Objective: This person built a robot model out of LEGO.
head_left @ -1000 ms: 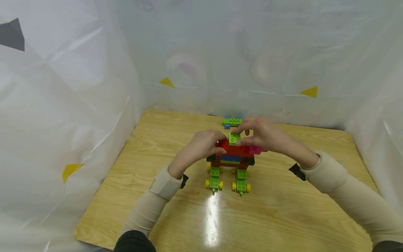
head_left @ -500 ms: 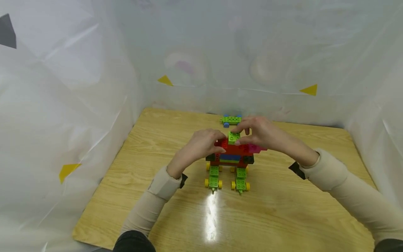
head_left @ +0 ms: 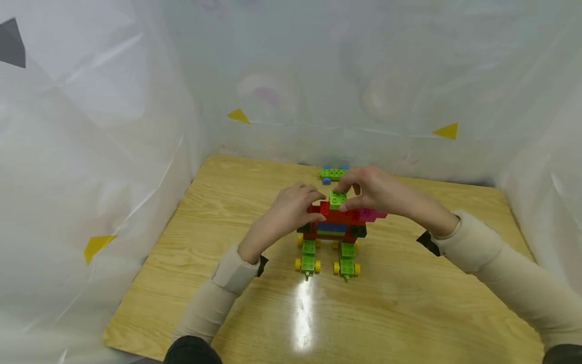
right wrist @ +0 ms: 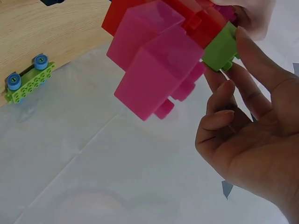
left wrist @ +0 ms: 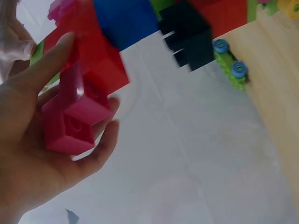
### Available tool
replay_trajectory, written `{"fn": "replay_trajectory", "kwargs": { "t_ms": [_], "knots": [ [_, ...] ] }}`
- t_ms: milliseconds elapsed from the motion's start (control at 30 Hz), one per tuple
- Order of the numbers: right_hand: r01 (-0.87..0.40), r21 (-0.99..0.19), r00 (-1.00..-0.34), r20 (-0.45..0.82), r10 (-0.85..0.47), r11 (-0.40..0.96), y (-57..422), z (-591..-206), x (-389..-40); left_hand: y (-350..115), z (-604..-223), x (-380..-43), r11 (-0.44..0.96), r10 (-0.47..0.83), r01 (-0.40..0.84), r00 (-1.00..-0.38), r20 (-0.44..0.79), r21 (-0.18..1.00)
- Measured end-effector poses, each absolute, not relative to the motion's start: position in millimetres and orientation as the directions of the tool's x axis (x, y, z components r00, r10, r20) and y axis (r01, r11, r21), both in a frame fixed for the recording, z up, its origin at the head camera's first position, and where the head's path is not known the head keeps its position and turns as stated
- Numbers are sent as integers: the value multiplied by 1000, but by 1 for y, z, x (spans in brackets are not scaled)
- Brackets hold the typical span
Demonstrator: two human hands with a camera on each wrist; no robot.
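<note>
A toy-brick figure stands mid-table in the head view, with a red upper body (head_left: 343,217), blue layer (head_left: 333,227) and black side bricks (head_left: 360,231). Two lime-green wheeled bases (head_left: 308,258) with yellow wheels form its feet. On top sits a lime-green brick (head_left: 337,201), which my right hand (head_left: 384,192) pinches between thumb and forefinger. My left hand (head_left: 286,210) curls round the figure's left arm, its thumb against the red brick (left wrist: 91,56) and its other fingers behind the pink bricks (left wrist: 70,133). Pink bricks (right wrist: 159,70) also project on the right, below my right hand.
Behind the figure, a lime-green wheeled base (head_left: 332,174) with blue wheels stands near the back edge of the wooden table (head_left: 227,202). White sheeting (head_left: 318,91) with yellow triangular markers (head_left: 445,131) encloses the table's back and sides.
My left hand has shifted slightly up and left, baring more of the red brick beside the green one. The right hand keeps its pinch on the green brick. The view has moved a little.
</note>
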State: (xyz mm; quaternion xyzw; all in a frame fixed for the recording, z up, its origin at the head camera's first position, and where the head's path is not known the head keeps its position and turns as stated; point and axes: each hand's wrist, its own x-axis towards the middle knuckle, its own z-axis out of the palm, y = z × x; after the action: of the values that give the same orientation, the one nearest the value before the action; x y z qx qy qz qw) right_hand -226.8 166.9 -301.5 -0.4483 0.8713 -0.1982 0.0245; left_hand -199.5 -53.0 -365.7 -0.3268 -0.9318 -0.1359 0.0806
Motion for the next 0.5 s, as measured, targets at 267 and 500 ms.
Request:
{"fn": "replay_trajectory", "kwargs": {
  "t_ms": [267,500],
  "knots": [
    [-791,-370,-575,177,-798,488,166,-309,-231,-68,-408,-194,467,311,621,-781,541,629],
    [-778,-385,-589,173,-789,497,167,-309,-234,-73,-442,-195,26,189,334,-927,324,942]
  ]
}}
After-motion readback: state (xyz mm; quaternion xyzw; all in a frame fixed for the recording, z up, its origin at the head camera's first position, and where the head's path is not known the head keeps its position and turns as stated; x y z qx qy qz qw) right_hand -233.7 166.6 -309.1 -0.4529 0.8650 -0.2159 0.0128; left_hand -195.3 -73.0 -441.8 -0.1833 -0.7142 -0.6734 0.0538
